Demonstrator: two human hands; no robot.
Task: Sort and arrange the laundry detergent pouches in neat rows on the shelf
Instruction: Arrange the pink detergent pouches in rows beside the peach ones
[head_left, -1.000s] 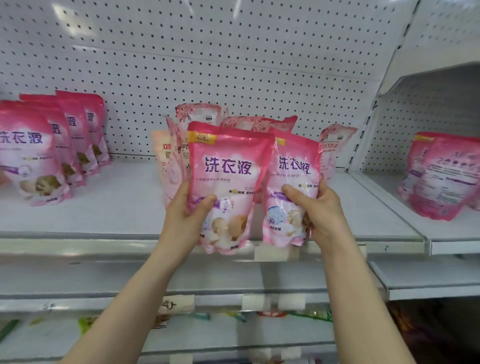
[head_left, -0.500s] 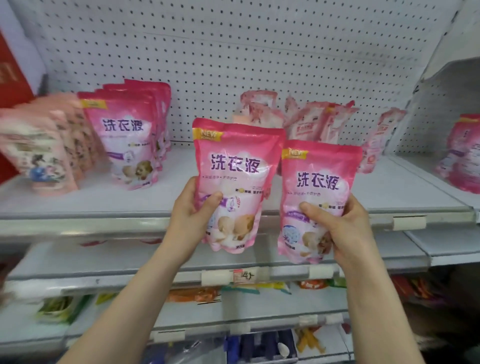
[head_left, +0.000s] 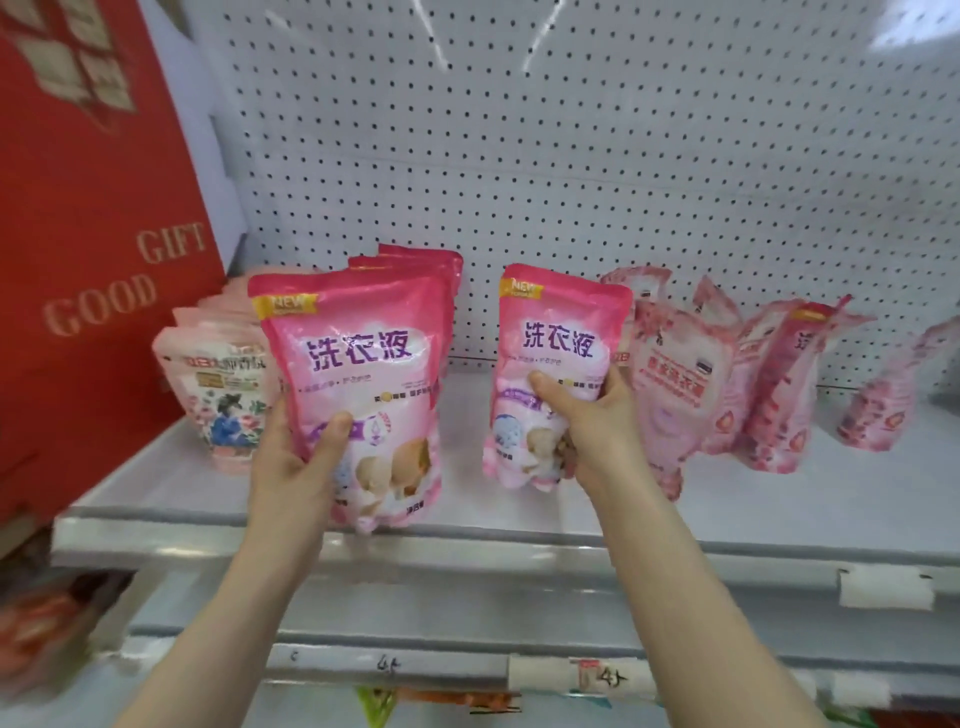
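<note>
Pouches (head_left: 358, 400) are being sorted on the shelf (head_left: 519, 525), which serves as the landmark here. At the shelf's left end a pale floral row (head_left: 223, 395) is already lined up beside a red box (head_left: 93, 260). Just right of it, a bright pink pouch is gripped by the left hand (head_left: 296, 462) at the shelf's front edge, before a short row of matching ones (head_left: 421, 265). Over mid-shelf, a second pink pouch (head_left: 556, 374) is clasped by the right hand (head_left: 592, 421). Toward the shelf's right, a tilted, jumbled cluster (head_left: 727, 384) is left to be straightened; the task is judged partly done.
</note>
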